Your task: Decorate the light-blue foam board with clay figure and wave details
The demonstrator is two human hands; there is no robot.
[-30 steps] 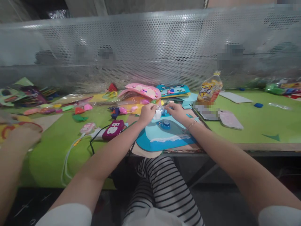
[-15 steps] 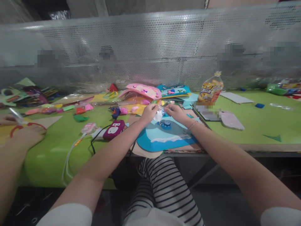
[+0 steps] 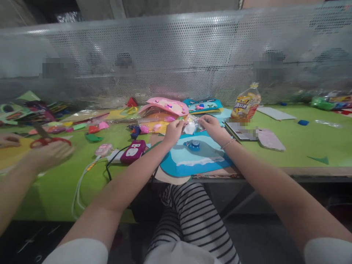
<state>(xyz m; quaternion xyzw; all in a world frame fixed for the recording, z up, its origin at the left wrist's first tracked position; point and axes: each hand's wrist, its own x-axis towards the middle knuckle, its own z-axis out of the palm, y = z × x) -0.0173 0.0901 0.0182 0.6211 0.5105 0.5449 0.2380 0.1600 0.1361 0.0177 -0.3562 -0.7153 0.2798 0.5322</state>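
My left hand [image 3: 173, 131] and my right hand [image 3: 210, 126] both pinch a small clear plastic bag [image 3: 190, 127] with something white in it, held just above the table. Below them lies a blue felt sheet [image 3: 192, 161] with a white wavy strip and a small blue round piece [image 3: 193, 145] on it. Both hands have their fingers closed on the bag's edges, left and right of it.
The green table [image 3: 302, 146] carries felt pieces [image 3: 93, 129], a purple phone-like case [image 3: 132, 150] with cables, pink and teal felt pouches [image 3: 167, 105], a snack bag [image 3: 246, 103] and a pink phone [image 3: 269, 139]. At left another person's hand [image 3: 48, 154] holds red scissors [image 3: 49, 140]. A perforated metal screen stands behind.
My hands have drawn slightly apart and lifted the bag toward the far side of the blue sheet. The other person's hand with the scissors has moved right and up.
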